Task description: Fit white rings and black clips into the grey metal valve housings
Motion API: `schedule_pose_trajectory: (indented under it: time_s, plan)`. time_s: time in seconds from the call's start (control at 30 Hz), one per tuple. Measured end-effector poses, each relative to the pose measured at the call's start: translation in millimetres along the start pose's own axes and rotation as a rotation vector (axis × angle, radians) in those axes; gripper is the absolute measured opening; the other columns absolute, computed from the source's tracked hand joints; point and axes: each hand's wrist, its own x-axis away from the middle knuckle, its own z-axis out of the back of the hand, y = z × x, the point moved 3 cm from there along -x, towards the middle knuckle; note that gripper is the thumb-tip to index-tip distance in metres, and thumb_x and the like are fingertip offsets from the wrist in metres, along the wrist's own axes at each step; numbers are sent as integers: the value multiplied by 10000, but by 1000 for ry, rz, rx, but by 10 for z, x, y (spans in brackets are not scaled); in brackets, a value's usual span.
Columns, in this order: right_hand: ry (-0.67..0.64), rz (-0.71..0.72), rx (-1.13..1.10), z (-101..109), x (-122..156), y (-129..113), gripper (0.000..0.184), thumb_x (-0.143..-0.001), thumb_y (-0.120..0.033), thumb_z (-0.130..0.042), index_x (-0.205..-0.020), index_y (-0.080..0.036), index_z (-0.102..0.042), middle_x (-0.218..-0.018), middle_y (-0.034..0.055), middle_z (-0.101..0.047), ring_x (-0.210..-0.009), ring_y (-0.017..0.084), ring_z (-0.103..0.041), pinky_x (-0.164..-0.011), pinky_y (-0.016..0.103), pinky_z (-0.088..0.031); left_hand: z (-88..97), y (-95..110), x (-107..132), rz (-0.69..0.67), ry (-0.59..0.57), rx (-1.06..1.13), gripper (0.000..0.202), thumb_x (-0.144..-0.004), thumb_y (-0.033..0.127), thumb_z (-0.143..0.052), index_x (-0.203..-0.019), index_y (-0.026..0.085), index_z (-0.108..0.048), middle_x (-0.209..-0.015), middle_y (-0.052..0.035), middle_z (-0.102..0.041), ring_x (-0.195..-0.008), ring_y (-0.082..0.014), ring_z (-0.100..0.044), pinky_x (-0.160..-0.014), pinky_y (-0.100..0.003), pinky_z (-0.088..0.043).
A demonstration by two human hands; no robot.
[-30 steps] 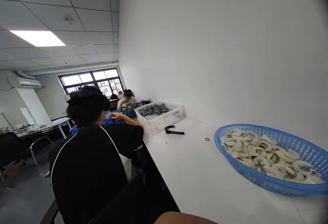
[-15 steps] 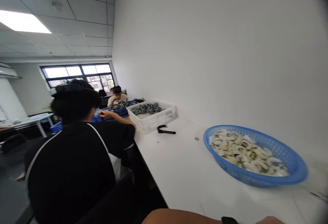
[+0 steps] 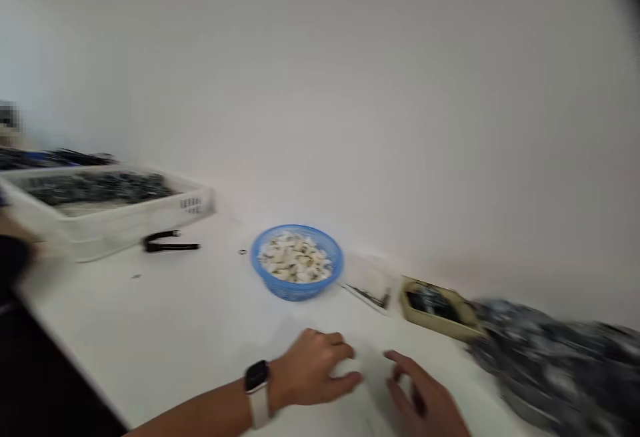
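Note:
My left hand (image 3: 315,370), with a watch (image 3: 259,385) on the wrist, rests on the white table (image 3: 175,317), its fingers curled round something pale that the blur hides. My right hand (image 3: 425,397) hovers just to its right, fingers loosely bent and apart, with nothing visible in them. A blue basket (image 3: 297,262) of pale curved parts stands behind both hands. The whole picture is smeared by motion.
A white crate (image 3: 105,207) of dark parts stands at the far left, with a black tool (image 3: 167,243) and a small ring (image 3: 243,251) beside it. A tan tray (image 3: 437,307) of dark parts and a dark heap (image 3: 560,357) lie to the right. A white wall rises behind.
The view has swung right and down, away from the seated co-workers. Both my hands have come into view on the table, and the basket now appears farther off.

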Motion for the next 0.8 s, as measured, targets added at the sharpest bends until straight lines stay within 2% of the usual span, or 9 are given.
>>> schedule_pose_trajectory:
  time_s: [0.1, 0.2, 0.37, 0.6, 0.67, 0.7, 0.73, 0.8]
  plan:
    - [-16, 34, 29, 74, -13, -201, 322, -881, -291, -547, -1183, -264, -655, -884, 10, -719, -468, 105, -529, -513, 225, -484, -3, 12, 21, 13, -5, 59, 220, -1002, 404, -501, -1040, 262, -663, -913, -9, -710, -821, -188, -709, -724, -246, -497]
    - [-14, 28, 23, 117, -23, -301, 339, -857, -228, -566, -1188, -247, -640, -918, -2, -708, -477, 79, -462, -546, 211, -456, -103, -53, 31, -9, -12, 86, 252, -1014, 414, -464, -1106, 291, -665, -948, 0, -712, -828, -200, -711, -726, -248, -495]
    - [-41, -62, 10, 193, 2, -345, 334, -861, -224, -573, -1182, -284, -639, -940, -35, -689, -498, 69, -418, -562, 204, -432, -266, -185, 40, 16, -13, 67, 301, -1002, 492, -452, -1132, 331, -671, -1041, 16, -722, -841, -215, -720, -715, -257, -510]
    - [-56, -55, 14, 199, -18, -350, 325, -879, -223, -557, -1192, -263, -637, -956, -18, -682, -505, 73, -428, -563, 209, -427, -245, -149, 70, -10, -50, 32, 303, -1026, 441, -415, -1124, 298, -664, -981, -10, -719, -811, -216, -709, -696, -270, -518]
    - [-57, -27, 8, 189, -13, -340, 318, -888, -227, -552, -1193, -254, -634, -950, -8, -681, -506, 74, -427, -563, 214, -429, -170, -113, 38, -67, 9, 32, 271, -1028, 385, -431, -1121, 284, -665, -953, -17, -719, -778, -201, -704, -684, -268, -525]
    - [-55, -16, 3, 184, -8, -332, 317, -893, -228, -546, -1197, -251, -631, -951, -2, -680, -507, 75, -425, -557, 217, -427, -87, -86, 8, -109, 76, 35, 249, -1025, 351, -449, -1119, 273, -666, -945, -23, -721, -770, -192, -703, -687, -266, -532]
    - [-48, -6, -2, 180, -5, -324, 315, -896, -229, -543, -1197, -249, -631, -948, 3, -680, -505, 75, -419, -548, 220, -421, 38, -50, -30, -159, 179, 42, 224, -1016, 315, -475, -1120, 260, -666, -945, -30, -725, -775, -184, -705, -699, -262, -541]
    - [-22, 9, -31, 178, -8, -317, 302, -900, -240, -541, -1186, -250, -639, -936, 9, -679, -495, 76, -403, -529, 228, -410, 406, 40, -105, -253, 437, 59, 188, -991, 224, -535, -1138, 234, -652, -969, -39, -730, -812, -168, -707, -731, -254, -556]
